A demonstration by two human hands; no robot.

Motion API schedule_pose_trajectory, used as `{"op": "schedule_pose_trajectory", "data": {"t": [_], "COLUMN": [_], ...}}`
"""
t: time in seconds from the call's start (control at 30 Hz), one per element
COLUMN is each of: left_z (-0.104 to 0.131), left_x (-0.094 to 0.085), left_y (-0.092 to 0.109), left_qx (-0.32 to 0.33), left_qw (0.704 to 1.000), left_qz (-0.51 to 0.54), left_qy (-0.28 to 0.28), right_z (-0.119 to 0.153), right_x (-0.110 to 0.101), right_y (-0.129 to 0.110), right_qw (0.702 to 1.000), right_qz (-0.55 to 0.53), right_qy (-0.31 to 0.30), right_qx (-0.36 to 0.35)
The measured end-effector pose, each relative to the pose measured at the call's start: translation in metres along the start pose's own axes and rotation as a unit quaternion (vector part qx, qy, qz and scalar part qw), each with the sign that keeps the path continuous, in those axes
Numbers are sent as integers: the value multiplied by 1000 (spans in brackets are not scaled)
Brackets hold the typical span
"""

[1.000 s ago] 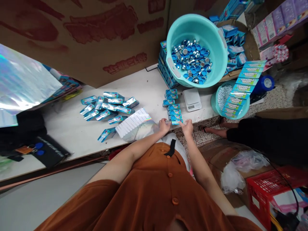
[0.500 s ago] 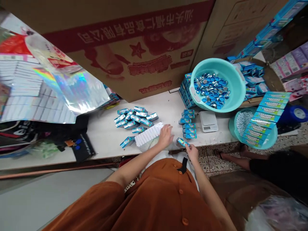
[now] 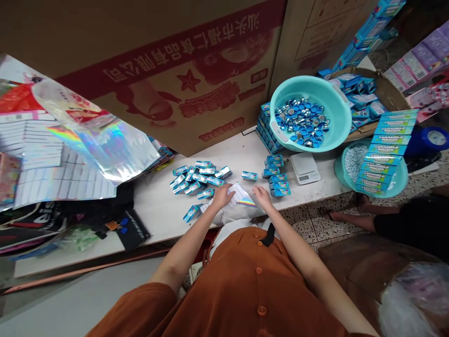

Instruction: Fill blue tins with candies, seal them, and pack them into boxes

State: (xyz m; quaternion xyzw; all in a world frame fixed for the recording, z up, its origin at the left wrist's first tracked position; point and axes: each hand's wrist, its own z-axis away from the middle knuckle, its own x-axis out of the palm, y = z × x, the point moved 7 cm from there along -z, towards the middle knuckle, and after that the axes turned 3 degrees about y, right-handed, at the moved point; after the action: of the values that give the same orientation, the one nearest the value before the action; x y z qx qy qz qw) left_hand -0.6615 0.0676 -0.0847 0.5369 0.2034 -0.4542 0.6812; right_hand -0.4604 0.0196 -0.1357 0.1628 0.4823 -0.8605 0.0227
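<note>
My left hand point(image 3: 220, 197) is closed on a strip of white labels point(image 3: 235, 191) near the table's front edge. One corner of the strip turns up, showing a rainbow sheen. Beside that corner is my right hand point(image 3: 263, 197), fingertips pinched together; what is between them, if anything, I cannot make out. A single small blue box point(image 3: 249, 175) lies just beyond both hands. Several more small blue boxes point(image 3: 199, 178) lie in a loose group beyond my left hand, and one box point(image 3: 191, 213) lies apart at its left. To the right is a column of blue boxes point(image 3: 278, 178).
A turquoise basin point(image 3: 336, 135) holds blue-and-silver caps, with a white scale point(image 3: 304, 168) before it. A second turquoise tub point(image 3: 400, 185) holds white pellets and display boxes. Large cartons point(image 3: 168, 93) wall the back. Label sheets point(image 3: 42, 182) cover the left; another person's legs point(image 3: 354, 219) show right.
My right hand has let go of a blue box, which now lies on the table, and has moved left to the label strip. My left hand has taken hold of the strip, whose corner has lifted.
</note>
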Motion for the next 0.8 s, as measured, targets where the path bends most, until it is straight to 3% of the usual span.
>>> {"op": "schedule_pose_trajectory", "data": {"t": [0.1,0.17,0.23,0.37,0.47,0.53,0.6,0.7,0.8], "left_z": [7,11,13,9,17,35,58,90,103], "left_x": [-6,-9,-12,-24,-57,-82,-101,-112,-112], "left_y": [11,22,34,60,82,99,118,143,153], "left_qx": [20,28,34,50,109,168,233,311,311], "left_qw": [993,986,982,986,984,971,958,943,945], "left_qz": [105,153,176,159,94,58,33,-5,-33], "left_qy": [-43,-58,-58,-14,101,161,165,118,94], "right_z": [18,36,51,58,61,66,73,90,106], "right_x": [8,15,13,-6,-20,-30,-37,-44,-51], "right_y": [-9,-17,-24,-38,-56,-69,-84,-108,-130], "right_qw": [994,973,957,967,976,979,978,967,959], "right_qz": [-23,-18,16,41,-8,-36,-67,-141,-203], "right_qy": [-109,-228,-286,-245,-215,-199,-199,-213,-199], "right_qx": [-5,-30,-50,-47,-35,-20,-9,3,-1]}}
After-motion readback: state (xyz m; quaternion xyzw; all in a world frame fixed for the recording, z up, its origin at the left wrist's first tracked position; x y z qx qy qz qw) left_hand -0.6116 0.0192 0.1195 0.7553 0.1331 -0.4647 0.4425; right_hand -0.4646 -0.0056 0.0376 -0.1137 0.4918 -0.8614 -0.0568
